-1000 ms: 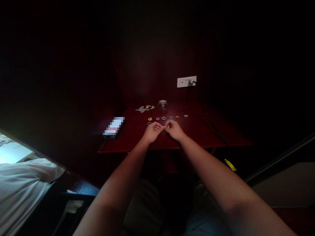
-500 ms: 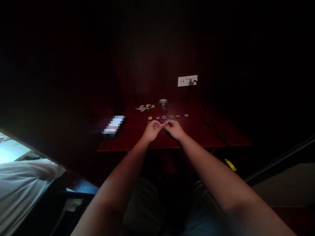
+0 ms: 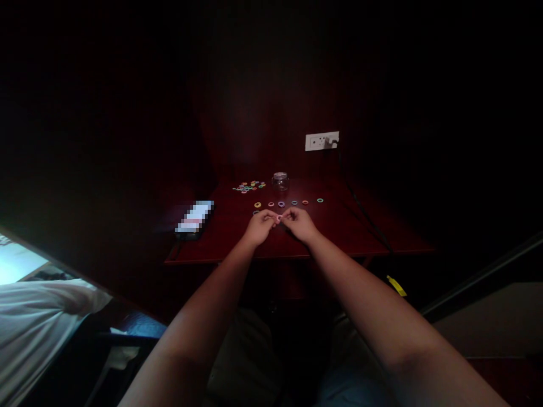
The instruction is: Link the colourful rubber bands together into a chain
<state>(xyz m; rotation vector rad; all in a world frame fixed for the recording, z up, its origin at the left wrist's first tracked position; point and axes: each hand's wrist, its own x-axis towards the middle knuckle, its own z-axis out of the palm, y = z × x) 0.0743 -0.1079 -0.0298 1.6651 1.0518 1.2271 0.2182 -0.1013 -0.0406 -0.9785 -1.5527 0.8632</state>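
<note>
On the desk point(image 3: 348, 232), the phone point(image 3: 194, 217) lies at the left, the ring pile point(image 3: 248, 187) at the rear left, and the jar point(image 3: 280, 181) just right of the pile. A row of 6 rings point(image 3: 281, 204) extends left to right before the jar, with 1 separate ring point(image 3: 255, 213) before its left end. The wall socket point(image 3: 316, 142) is behind the desk, right of the jar.

The fingertips of the left hand point(image 3: 262, 227) and right hand point(image 3: 299, 224) are too small to read against the pink ring point(image 3: 279, 218). The left hand partly hides a dark ring point(image 3: 255, 213). Pixel blocks obscure the phone point(image 3: 194, 218)'s screen. Both forearms run off the bottom edge.
</note>
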